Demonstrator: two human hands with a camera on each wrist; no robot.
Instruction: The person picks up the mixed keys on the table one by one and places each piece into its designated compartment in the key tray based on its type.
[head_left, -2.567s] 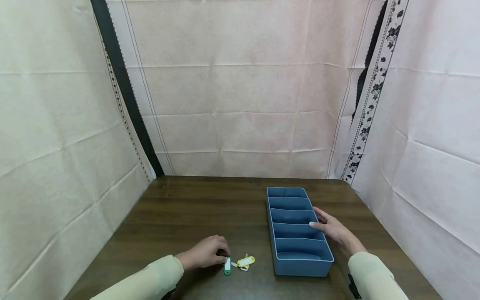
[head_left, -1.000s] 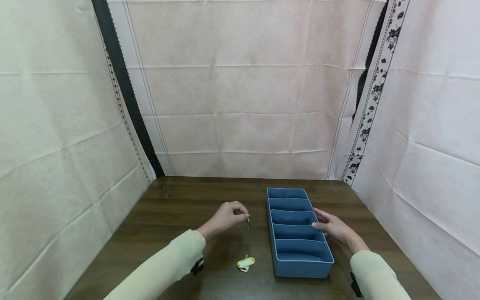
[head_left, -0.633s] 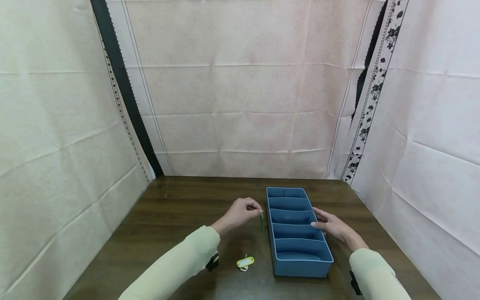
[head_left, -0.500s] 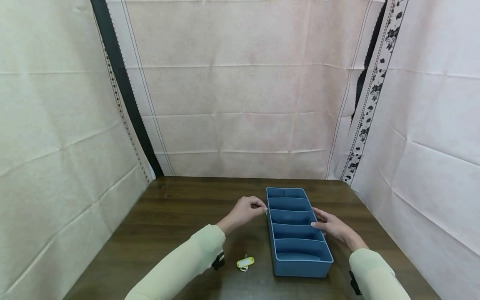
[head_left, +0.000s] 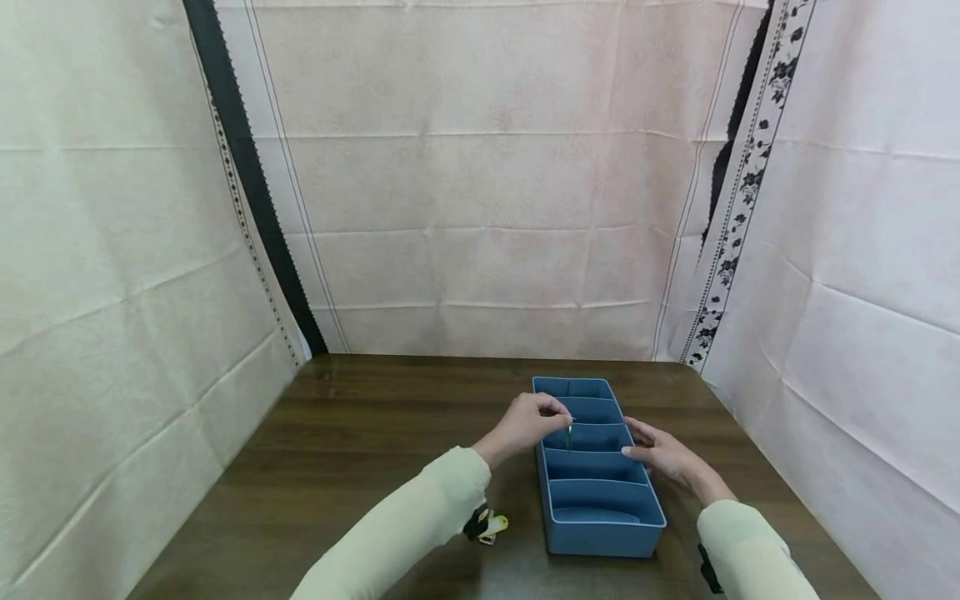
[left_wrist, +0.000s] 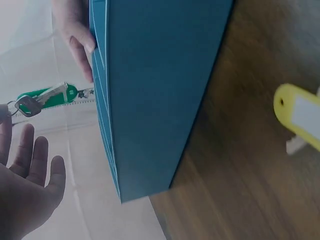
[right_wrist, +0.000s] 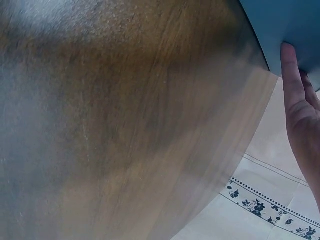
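My left hand (head_left: 528,425) pinches the ring of a key with a green tag (head_left: 569,435), which hangs over the middle compartments of a blue divided box (head_left: 603,540). In the left wrist view the silver key (left_wrist: 30,106) dangles beside its tag, the other fingers spread loosely below. My right hand (head_left: 667,458) holds the box's right side, thumb over the rim and fingers (right_wrist: 291,70) along the outer wall. A key with a yellow tag (left_wrist: 300,112) lies on the table left of the box, partly hidden by my left wrist in the head view.
The box has several compartments in a row, parted by low dividers. A dark wooden table (head_left: 390,400) carries everything. Pale cloth (head_left: 480,183) hangs behind it and along both sides. A black wrist strap (head_left: 476,522) sits at my left sleeve.
My left hand picked up the green-tagged key from beside the yellow one, raised it and carried it right, over the box. My right hand has stayed at the box's side.
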